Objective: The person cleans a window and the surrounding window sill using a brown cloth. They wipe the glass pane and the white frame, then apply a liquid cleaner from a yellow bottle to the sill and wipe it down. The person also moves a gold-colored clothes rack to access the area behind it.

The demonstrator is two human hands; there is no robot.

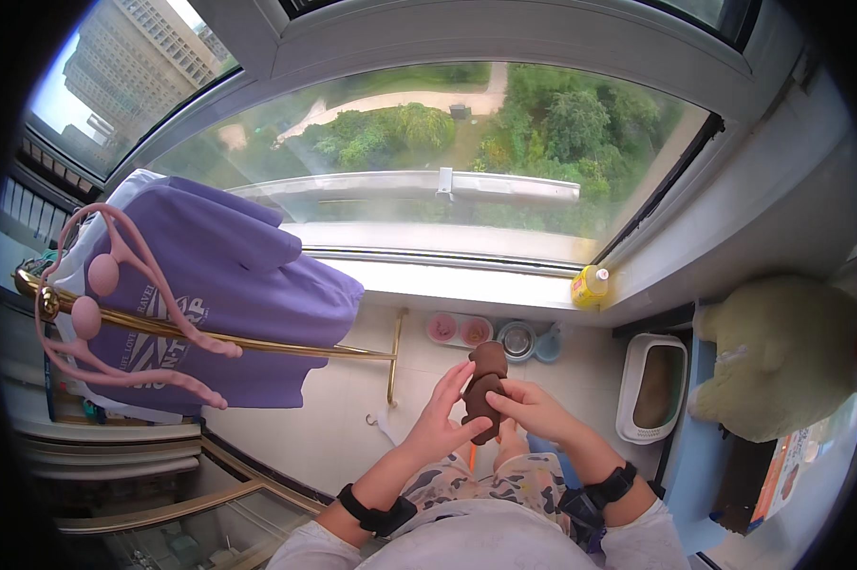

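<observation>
Both hands meet in front of the body around a dark brown, lumpy object [487, 385] made of two joined rounded parts; its exact kind cannot be told. My left hand [448, 413] lies along its left side, fingers raised and the thumb near its lower end. From the right, my right hand [531, 407] pinches its middle between thumb and fingers. Bare legs and patterned shorts show just beneath the hands.
At left, a purple T-shirt [222, 285] hangs by a brass rail [286, 344] with a pink massager [143, 249]. Pet bowls [517, 340], a litter box [652, 388], a yellow bottle [589, 286] on the sill, and a large plush toy [784, 356] stand ahead and right.
</observation>
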